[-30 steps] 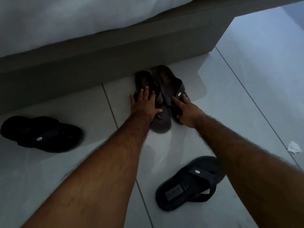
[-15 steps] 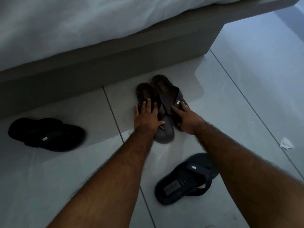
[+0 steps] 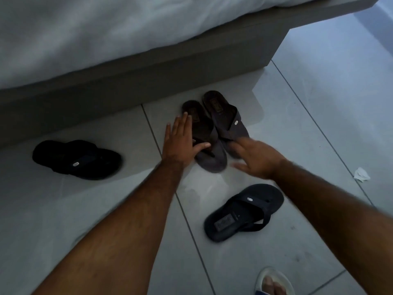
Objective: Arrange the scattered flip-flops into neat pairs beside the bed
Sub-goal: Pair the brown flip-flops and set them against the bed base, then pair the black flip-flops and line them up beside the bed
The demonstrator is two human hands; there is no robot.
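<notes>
While both forearms reach forward over the tiled floor [image 3: 319, 86], two brown flip-flops lie side by side just short of the bed base [image 3: 191, 67]. The left brown flip-flop [image 3: 204, 135] and the right brown flip-flop [image 3: 225, 118] touch along their inner edges; long axes run roughly parallel, heels toward the bed, toe ends toward the person, both angled slightly rightward. The left hand [image 3: 180, 141] is flat, fingers extended, thumb laid across the left one's strap; nothing gripped. The right hand [image 3: 255, 156] is motion-blurred, fingers spread and apparently grasping nothing; contact with the right brown flip-flop cannot be resolved. A black flip-flop [image 3: 76, 159] lies well apart to the left, long axis nearly parallel to the bed edge. A second black flip-flop [image 3: 244, 211] lies near the right forearm, long axis diagonal, heel toward the person. Bare tile is open to the right of the brown pair and between it and the left black one. A paper scrap [image 3: 361, 174] sits far right.
</notes>
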